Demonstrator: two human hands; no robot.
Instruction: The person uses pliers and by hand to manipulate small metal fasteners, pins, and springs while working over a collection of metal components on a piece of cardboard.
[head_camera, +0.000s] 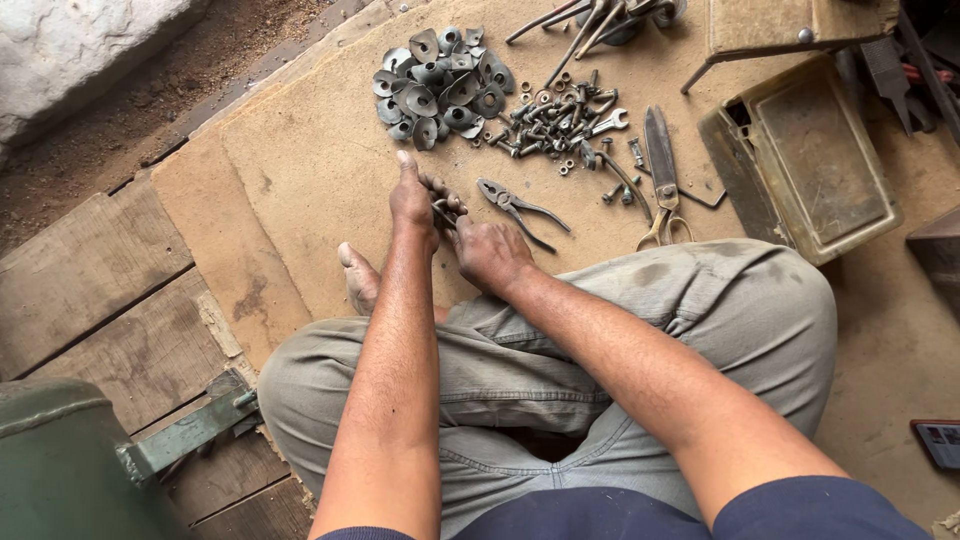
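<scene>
With your left hand (413, 198) and right hand (487, 250) both pinching the small dark metal part (445, 212) between them, keep it low over the brown fibreboard sheet (300, 170) and grip firmly.

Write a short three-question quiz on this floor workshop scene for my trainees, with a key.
1. True or false: the pliers lie on the board, in neither hand.
2. What lies nearer the scissors: (a) the bolt pile, (b) the cupped washers?
3. What do the left hand and right hand work on together?

Key
1. True.
2. a.
3. A small metal part pinched between their fingers; its kind is too small to tell.
</scene>
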